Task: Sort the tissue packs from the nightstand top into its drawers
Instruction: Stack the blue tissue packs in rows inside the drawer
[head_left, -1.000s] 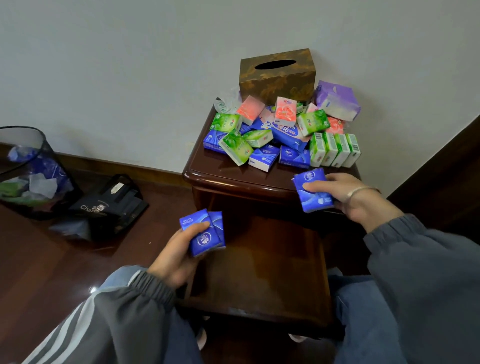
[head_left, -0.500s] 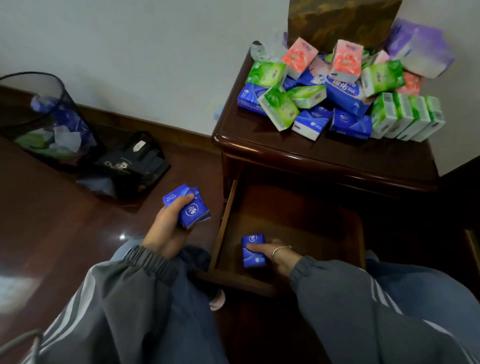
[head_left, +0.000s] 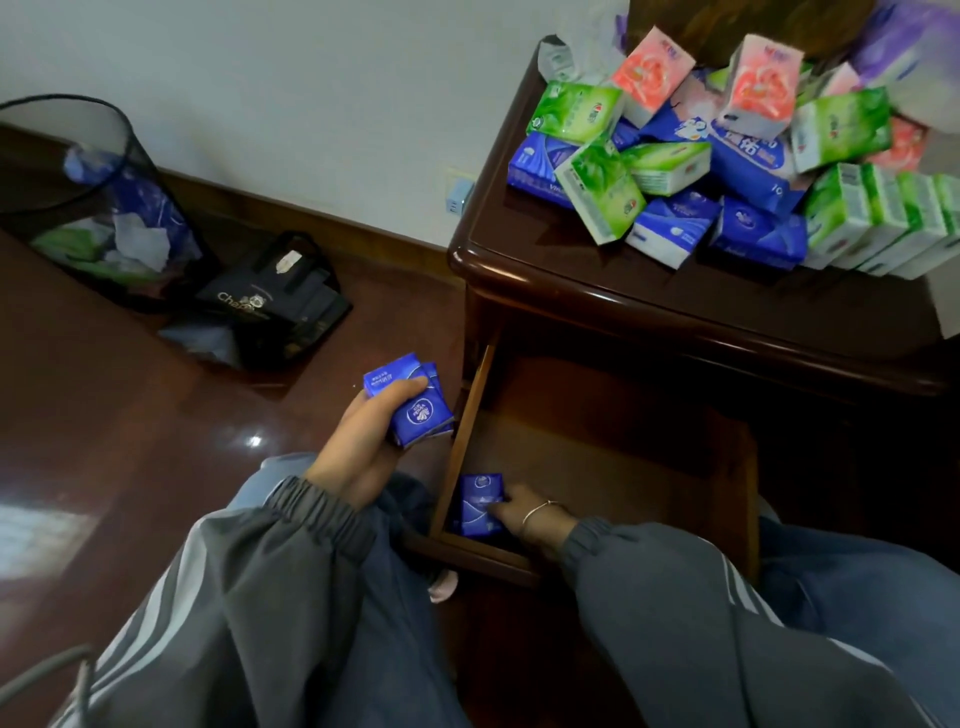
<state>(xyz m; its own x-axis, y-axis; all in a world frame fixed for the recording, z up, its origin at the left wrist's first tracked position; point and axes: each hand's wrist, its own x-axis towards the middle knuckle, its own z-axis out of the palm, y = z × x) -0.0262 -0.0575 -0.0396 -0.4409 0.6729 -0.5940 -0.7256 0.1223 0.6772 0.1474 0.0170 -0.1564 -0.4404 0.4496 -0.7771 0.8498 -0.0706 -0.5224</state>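
While R hand grips a blue pack inside the open drawer, L hand clamps a stack of blue packs just left of it, outside. Other packs piled on nightstand top, above both.

Right hand on blue pack in drawer (front-left corner), left hand gripping two

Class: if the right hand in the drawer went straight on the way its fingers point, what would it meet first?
The blue tissue pack the right hand holds; beyond it, probably the drawer's left side wall, though depth is unclear.
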